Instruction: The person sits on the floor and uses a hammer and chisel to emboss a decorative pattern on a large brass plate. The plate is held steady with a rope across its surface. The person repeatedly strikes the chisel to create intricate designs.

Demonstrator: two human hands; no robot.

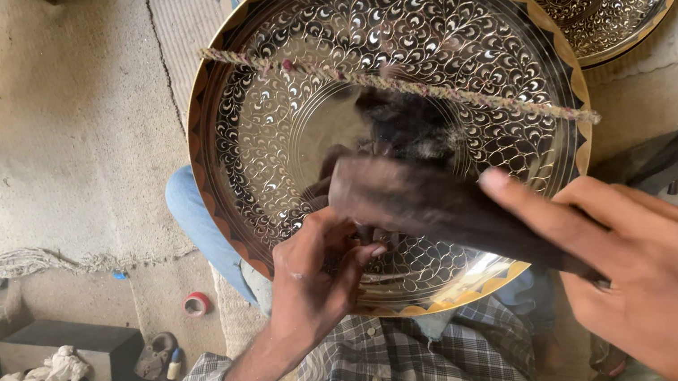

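While propped on the lap under a taut cord [392, 85]: engraved tray [305, 58], pattern covering nearly all its face. Left hand [315, 282] pinched shut on a small chisel [372, 253] near lower rim; right hand [661, 278] clamped round blurred mallet [436, 208].

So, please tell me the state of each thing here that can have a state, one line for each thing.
Engraved metal plate: tilted on the lap, a cord across it.
Cord: stretched straight.
Wooden hammer: raised, blurred.
Right hand: gripping the hammer.
Left hand: pinching a small tool, tip on the plate.
Second plate: lying behind, partly out of view.
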